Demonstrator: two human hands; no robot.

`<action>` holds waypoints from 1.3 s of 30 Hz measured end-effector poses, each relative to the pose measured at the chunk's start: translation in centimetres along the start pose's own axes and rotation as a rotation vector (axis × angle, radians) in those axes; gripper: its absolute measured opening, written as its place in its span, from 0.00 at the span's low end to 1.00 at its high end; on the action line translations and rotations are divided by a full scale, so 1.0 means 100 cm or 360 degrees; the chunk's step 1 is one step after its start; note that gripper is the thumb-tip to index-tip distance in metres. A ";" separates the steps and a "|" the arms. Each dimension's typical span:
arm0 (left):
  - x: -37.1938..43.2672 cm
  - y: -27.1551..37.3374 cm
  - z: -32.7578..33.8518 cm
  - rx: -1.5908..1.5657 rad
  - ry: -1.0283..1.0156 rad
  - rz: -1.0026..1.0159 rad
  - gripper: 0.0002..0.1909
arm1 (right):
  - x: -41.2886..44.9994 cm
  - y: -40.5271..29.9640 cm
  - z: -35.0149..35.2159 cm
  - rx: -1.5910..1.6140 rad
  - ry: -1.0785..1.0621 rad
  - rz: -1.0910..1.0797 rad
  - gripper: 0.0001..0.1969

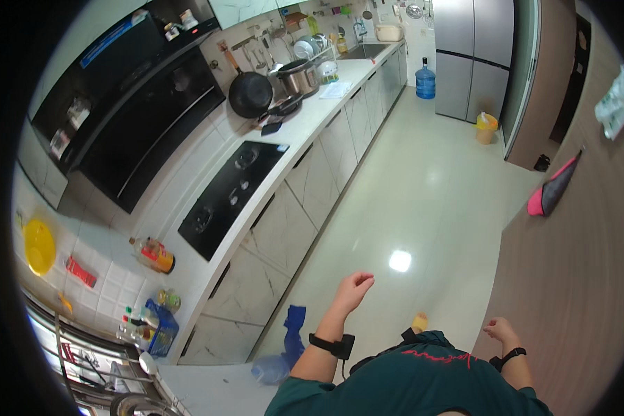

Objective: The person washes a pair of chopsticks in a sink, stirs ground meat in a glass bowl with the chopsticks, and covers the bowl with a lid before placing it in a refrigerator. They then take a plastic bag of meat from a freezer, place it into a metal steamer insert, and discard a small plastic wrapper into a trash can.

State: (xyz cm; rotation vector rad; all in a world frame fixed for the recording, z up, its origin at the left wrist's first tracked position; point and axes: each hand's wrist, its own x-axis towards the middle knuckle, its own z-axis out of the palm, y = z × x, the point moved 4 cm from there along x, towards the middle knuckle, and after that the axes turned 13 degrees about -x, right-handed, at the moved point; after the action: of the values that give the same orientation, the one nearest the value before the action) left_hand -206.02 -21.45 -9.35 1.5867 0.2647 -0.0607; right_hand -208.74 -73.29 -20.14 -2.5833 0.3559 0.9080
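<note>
My left hand [356, 289] hangs over the pale tiled floor, its fingers curled loosely with nothing visible in them. Low at the right is my right hand [497, 329], also loosely curled, beside the brown wood-grain panel [567, 270]. Neither hand touches anything that I can see. Black straps circle both forearms. To the left of my left hand runs the white counter [312, 130], with a black glass gas hob [234, 195] set into it. A black frying pan [250, 95] hangs on the wall behind, near a steel pot [298, 78].
A blue water jug [271, 369] lies on the floor at lower left; another water jug [425, 80] stands near the grey refrigerator [473, 57]. A yellow-lined bin [485, 129] is beside the refrigerator. An oil bottle [155, 255] and a blue basket [164, 327] occupy the counter's near end.
</note>
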 end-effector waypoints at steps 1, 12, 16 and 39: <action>0.027 -0.002 0.004 0.0006 0.0002 0.0011 0.16 | 0.033 -0.009 -0.016 0.0040 -0.0036 -0.0003 0.12; 0.276 0.045 -0.013 -0.0202 0.0379 -0.0252 0.15 | 0.284 -0.226 -0.235 -0.0300 0.0283 -0.0513 0.13; 0.401 0.049 -0.026 -0.0216 0.0400 -0.0269 0.15 | 0.370 -0.267 -0.262 -0.0301 0.0240 -0.0434 0.13; 1.014 0.219 0.110 -0.0211 -0.0016 -0.0221 0.11 | 0.840 -0.415 -0.564 -0.0686 0.0242 -0.0348 0.12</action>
State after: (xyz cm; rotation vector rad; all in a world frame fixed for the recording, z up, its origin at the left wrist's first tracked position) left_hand -101.75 -19.33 -8.87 1.4343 0.3637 -0.1557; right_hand -99.53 -69.54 -22.37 -3.0161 -0.0982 0.7790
